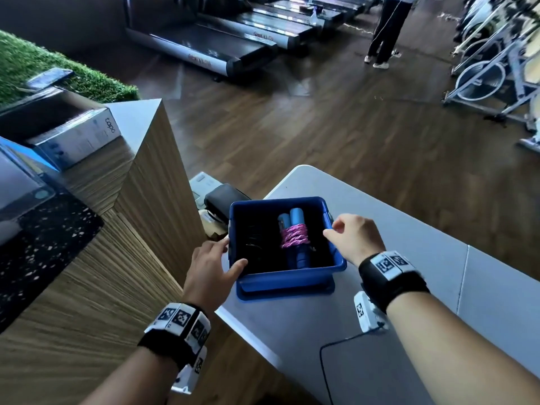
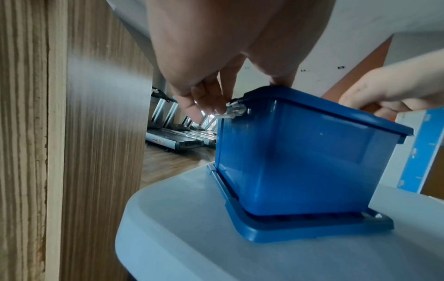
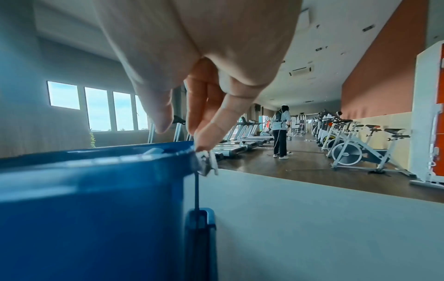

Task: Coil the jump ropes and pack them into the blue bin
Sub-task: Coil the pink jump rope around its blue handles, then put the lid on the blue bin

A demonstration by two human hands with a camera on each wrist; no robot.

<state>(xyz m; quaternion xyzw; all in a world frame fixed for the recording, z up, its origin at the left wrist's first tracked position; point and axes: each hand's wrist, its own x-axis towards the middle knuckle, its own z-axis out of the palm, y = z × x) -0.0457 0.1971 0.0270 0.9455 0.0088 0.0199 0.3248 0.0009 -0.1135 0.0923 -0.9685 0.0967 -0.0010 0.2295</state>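
Note:
The blue bin (image 1: 292,276) (image 2: 300,152) (image 3: 96,209) stands on its blue lid (image 1: 286,289) (image 2: 312,228) at the corner of a white table (image 1: 394,229). Inside lies a coiled jump rope (image 1: 293,236), pink cord wound round blue handles, with a dark rope (image 1: 257,244) beside it on the left. My left hand (image 1: 232,252) (image 2: 242,95) grips the left rim, thumb on top, fingers outside by a grey clip (image 2: 235,110). My right hand (image 1: 331,229) (image 3: 183,136) holds the right rim, fingertips at its clip (image 3: 207,161).
A wooden counter (image 1: 131,229) rises close on the left, with a white box (image 1: 79,141) on top. A black bag (image 1: 225,197) sits on the floor behind the bin. A black cable (image 1: 324,361) crosses the near table. Treadmills (image 1: 219,48), bikes (image 1: 482,74) and a standing person (image 1: 385,30) are far off.

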